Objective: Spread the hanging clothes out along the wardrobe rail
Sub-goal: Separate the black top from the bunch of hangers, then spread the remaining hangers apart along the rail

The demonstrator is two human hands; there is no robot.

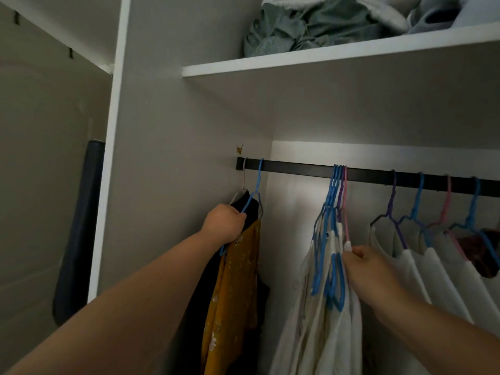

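Fingers of my left hand [226, 221] curl round the shoulder of a blue hanger [253, 194] carrying a mustard floral garment [235, 288], hooked near the left end of the black rail [297, 169] beside a dark garment [247, 209]. My right hand [364, 262] pinches the white cloth [347, 246] at the edge of a bunch of blue, purple and pink hangers [336, 201] packed together mid-rail. Further right, four hangers [418, 209] with pale clothes sit apart from one another. Folded bedding [311, 25] lies on the shelf [338, 54] above.
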